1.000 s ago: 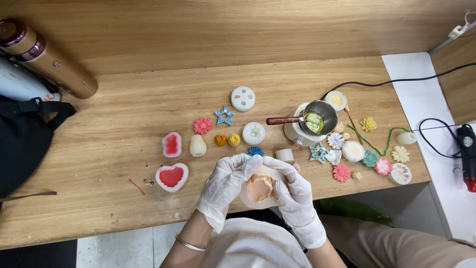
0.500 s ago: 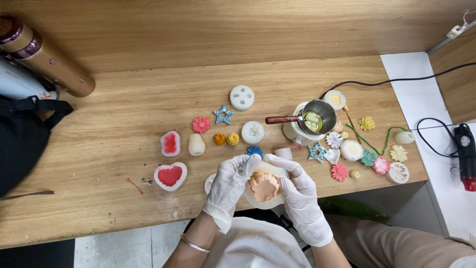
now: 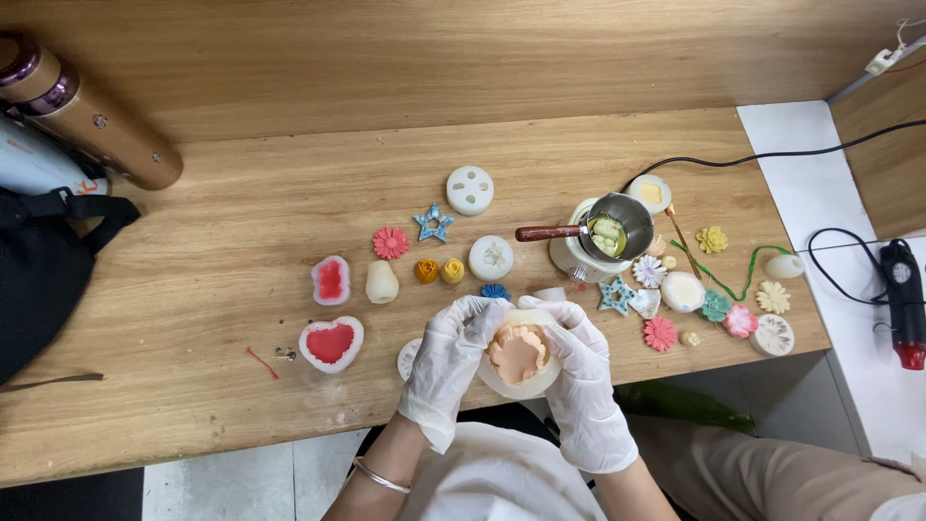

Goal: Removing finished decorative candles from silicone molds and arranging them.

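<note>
Both my hands wear white gloves and grip one round white silicone mould near the table's front edge. A peach, scalloped flower-shaped casting fills the mould's top. My left hand curls around the mould's left side, fingers over its upper rim. My right hand wraps the right side. A silver bangle sits on my left wrist.
On the wooden table lie a heart mould with red filling, a smaller red-filled mould, coloured wax flowers and stars, and a small metal pot with a wooden handle on a white warmer. A black bag sits left, a heat gun right.
The peach casting has come further up out of the white mould between my fingers. My hands stay in about the same spot at the table's front edge.
</note>
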